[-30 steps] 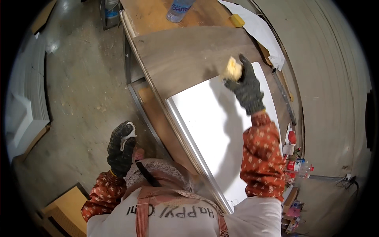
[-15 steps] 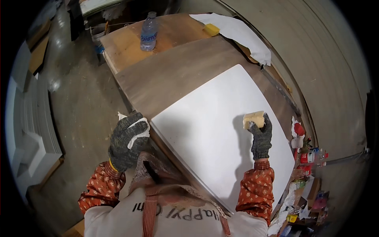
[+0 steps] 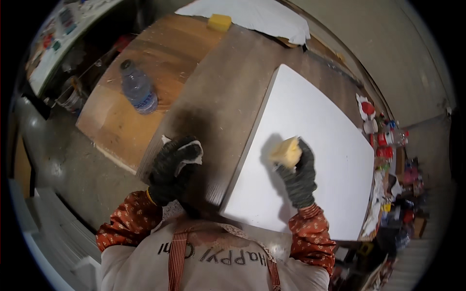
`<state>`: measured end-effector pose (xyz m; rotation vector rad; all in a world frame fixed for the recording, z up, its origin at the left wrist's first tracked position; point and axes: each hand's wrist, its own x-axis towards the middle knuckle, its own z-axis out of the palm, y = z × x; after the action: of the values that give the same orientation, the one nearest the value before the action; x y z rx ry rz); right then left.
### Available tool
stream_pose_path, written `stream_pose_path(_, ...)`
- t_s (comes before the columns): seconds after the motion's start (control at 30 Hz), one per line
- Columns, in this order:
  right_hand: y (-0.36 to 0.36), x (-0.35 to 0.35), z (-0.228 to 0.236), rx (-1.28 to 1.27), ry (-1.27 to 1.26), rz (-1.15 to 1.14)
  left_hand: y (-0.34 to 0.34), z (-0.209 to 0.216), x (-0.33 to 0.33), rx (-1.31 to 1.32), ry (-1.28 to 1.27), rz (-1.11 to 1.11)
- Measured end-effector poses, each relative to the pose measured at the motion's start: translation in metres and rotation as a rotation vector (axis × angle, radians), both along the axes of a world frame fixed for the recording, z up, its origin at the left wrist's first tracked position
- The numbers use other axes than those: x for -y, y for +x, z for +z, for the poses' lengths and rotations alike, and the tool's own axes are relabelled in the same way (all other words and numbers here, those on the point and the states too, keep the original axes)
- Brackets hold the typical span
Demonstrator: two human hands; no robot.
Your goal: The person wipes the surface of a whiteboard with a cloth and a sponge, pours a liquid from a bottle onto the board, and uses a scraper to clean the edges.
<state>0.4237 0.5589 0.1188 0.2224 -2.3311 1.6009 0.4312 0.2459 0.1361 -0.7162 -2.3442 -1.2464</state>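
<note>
My left hand (image 3: 171,169), in a dark grey knit glove, is closed around a crumpled white cloth (image 3: 190,154) over the near left edge of the brown worktable. In my right hand (image 3: 298,177), gloved alike, is a pale yellow sponge block (image 3: 286,152), gripped between thumb and fingers. It is held over a large white panel (image 3: 320,116) lying on the table, and a shadow falls beside it. Whether the sponge touches the panel I cannot tell. Patterned orange-red sleeves cover both my forearms.
A clear plastic bottle (image 3: 139,89) stands on the table's wooden left part (image 3: 111,121). At the far edge lie a yellow sponge (image 3: 219,22) and a white sheet (image 3: 257,17). Bottles and clutter (image 3: 388,140) line the right side. Stacked white panels (image 3: 63,233) stand at the lower left.
My view has turned, so the table and bottle appear further left and nearer. The sponge in my right hand has shifted left and tilted. My left hand still grips the cloth, now over the table edge.
</note>
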Motion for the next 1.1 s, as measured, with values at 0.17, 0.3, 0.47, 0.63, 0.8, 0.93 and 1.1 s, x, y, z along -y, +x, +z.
stream_pose_path(0.17, 0.071, -0.001, 0.026, 0.247, 0.121, 0.195, 0.008, -0.015, -0.051, 0.355, 0.327, -0.045)
stream_pose_path(0.3, 0.045, 0.042, 0.027, 0.076, 0.464, 0.13, -0.002, -0.016, -0.037, 0.269, 0.126, -0.146)
stream_pose_path(0.47, -0.019, 0.014, 0.018, 0.02, 0.639, 0.016, 0.028, -0.023, -0.055, 0.468, 0.268, -0.211)
stream_pose_path(0.63, -0.158, -0.013, 0.002, 0.034, 0.666, -0.065, 0.04, -0.007, -0.065, -0.067, -0.052, -0.214)
stream_pose_path(0.8, -0.255, -0.016, -0.006, 0.215, 0.677, -0.275, 0.055, -0.032, -0.068, 0.131, 0.043, -0.138)
stream_pose_path(0.93, -0.247, -0.014, -0.005, 0.199, 0.632, -0.293, 0.061, -0.034, -0.067, 0.317, 0.14, -0.125)
stream_pose_path(1.1, -0.1, -0.006, 0.001, -0.005, 0.659, 0.04, 0.057, -0.027, -0.063, 0.281, 0.087, -0.143)
